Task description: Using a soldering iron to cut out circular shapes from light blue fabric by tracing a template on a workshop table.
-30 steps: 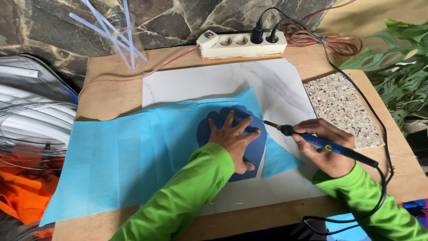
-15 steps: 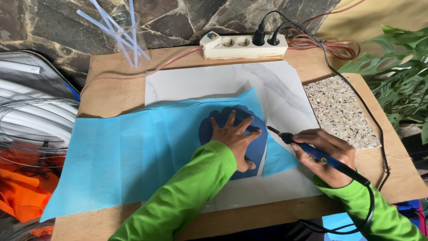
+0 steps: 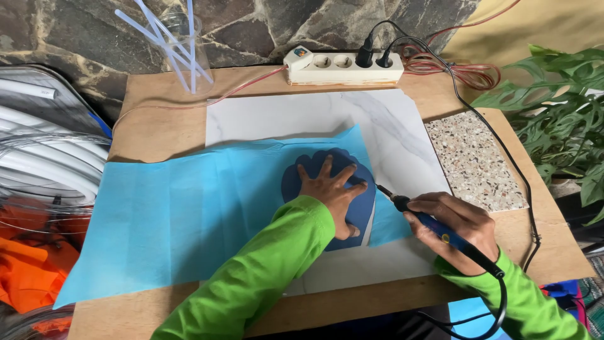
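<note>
Two hands shared the work: the left hand pressed flat, fingers spread, on the dark template over the blue sheet; the right hand gripped the hot tool, tip at the template's right edge. Steady pressure and a slow trace would likely suit best.

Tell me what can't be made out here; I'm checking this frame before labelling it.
- Head view: the middle of the dark blue template is covered by the left hand.
- Whether the tool tip touches the light blue sheet: too small to tell.
- The tool cord leaves the bottom edge.
- The right hand hides most of the tool handle.
</note>
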